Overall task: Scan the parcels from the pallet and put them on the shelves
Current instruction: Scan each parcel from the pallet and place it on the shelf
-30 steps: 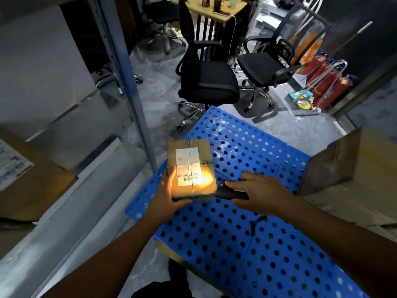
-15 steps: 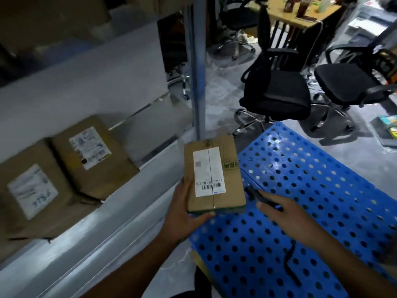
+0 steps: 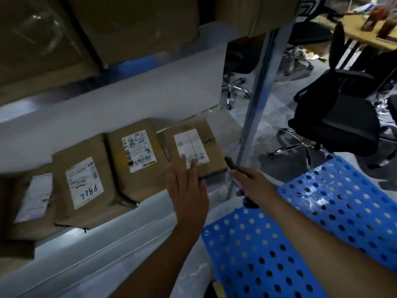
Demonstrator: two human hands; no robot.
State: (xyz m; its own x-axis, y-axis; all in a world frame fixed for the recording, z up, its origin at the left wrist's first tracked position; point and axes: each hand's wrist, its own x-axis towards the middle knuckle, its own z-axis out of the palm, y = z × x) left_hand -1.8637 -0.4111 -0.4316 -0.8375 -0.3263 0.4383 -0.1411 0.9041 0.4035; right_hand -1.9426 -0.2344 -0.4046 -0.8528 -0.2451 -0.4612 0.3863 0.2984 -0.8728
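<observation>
Judging by its squared corners and taped seam, the parcel is a small, stiff carton, probably light enough for one hand. The cardboard looks matt, not slippery, and nothing visible says whether the contents are fragile. A sound hold would span its two long sides, thumb against fingers, or a flat palm on the near end could slide it deeper. Above the pallet, the right hand is clenched around the scanner, whose nose points up past the parcel's near right corner. The left hand reaches over the front edge of the shelf, released, with fingers straight and together and the tips over the label. Whether they press down cannot be told. The parcel lies at the shelf's right end, just beside the post and close against its neighbour.
</observation>
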